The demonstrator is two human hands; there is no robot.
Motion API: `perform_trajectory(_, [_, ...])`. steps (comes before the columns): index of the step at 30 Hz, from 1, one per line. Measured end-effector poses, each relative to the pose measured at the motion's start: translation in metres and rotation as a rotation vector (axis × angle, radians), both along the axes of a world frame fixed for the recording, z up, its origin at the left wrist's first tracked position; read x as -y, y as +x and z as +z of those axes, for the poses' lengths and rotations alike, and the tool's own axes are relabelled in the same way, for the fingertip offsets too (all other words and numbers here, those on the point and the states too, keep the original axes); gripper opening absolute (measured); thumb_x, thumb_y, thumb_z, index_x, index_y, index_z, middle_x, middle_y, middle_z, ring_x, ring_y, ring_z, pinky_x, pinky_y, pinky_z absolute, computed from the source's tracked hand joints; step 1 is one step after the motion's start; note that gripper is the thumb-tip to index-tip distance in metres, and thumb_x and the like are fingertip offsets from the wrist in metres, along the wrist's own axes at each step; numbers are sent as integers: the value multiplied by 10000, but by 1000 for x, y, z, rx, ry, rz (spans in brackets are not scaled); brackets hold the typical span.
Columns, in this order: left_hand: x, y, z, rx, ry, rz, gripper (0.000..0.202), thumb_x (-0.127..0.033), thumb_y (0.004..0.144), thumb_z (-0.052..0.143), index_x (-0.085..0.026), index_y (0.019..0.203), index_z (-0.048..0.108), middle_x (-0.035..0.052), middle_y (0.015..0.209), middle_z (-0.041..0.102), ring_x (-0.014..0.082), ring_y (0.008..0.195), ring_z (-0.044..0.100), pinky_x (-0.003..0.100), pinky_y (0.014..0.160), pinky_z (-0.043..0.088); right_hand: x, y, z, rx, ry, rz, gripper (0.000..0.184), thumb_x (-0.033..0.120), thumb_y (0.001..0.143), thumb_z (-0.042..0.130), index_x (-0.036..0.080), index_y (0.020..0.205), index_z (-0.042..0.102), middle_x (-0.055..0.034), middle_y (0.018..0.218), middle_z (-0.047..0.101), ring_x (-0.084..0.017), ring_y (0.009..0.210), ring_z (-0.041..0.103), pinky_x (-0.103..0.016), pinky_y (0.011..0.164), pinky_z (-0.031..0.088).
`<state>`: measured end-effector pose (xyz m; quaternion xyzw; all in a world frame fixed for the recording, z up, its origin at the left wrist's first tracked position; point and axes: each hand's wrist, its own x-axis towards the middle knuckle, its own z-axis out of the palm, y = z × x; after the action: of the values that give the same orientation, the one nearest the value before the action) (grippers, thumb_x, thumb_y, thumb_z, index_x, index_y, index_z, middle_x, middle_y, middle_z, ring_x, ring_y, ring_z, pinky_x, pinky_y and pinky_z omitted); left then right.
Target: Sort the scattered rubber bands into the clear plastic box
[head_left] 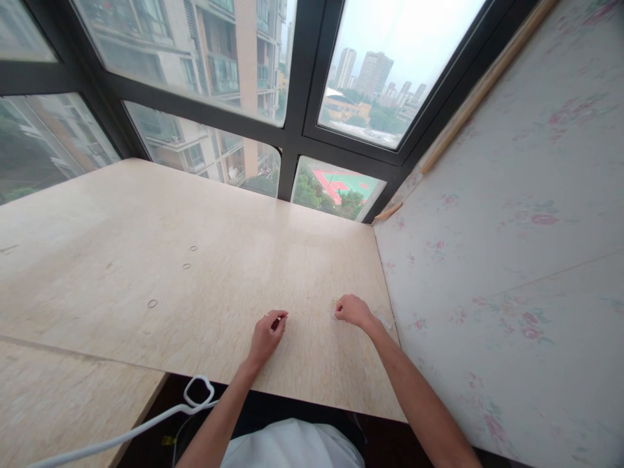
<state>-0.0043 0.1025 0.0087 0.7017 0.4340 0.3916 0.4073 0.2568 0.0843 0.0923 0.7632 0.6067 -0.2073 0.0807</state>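
Both my hands rest on a pale wooden tabletop (205,260) near its front edge. My left hand (267,335) is curled, its fingers pinched together on something too small to name. My right hand (351,309) is also curled into a pinch at a tiny thing on the wood, close to the table's right edge. Three small thin rings lie on the table to the left: one ring (153,303) nearest, another ring (186,266) farther back, and a third ring (194,248) beyond it.
A floral-papered wall (511,260) rises along the table's right side. Dark-framed windows (292,143) stand behind the table. A white cord with a loop (197,393) hangs at the front left, over a dark gap beside a lower wooden board (58,403).
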Motion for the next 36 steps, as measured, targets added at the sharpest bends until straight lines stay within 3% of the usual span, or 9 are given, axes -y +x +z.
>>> perform_trajectory(13, [1,-1,0,3,33,7,175,-268,866,491,-172,899,634,36,743,677,135,607,635,230,553,513,5,14,2,-92,-79,19,177,218,729,562,208,698,736,11,477,594,-99,496,565,-180,474,317])
perform_trajectory(20, [1,-1,-2,10,36,12,166,-258,867,490,-170,898,628,32,729,671,131,600,625,237,571,503,-2,5,1,-23,-55,58,153,141,659,584,183,567,699,-8,461,585,-110,479,531,-199,472,299])
perform_trajectory(27, [1,-1,-1,9,31,7,161,-255,869,491,-174,899,628,26,730,667,130,606,620,242,586,499,-1,7,1,-34,-56,88,155,140,652,570,185,567,691,-6,474,600,-108,486,536,-196,474,291])
perform_trajectory(36, [1,-1,0,0,46,7,160,-243,866,482,-181,896,627,22,718,666,131,606,619,245,593,495,4,23,-5,-188,-105,101,240,209,749,509,176,758,746,-4,465,610,-109,510,552,-183,531,353])
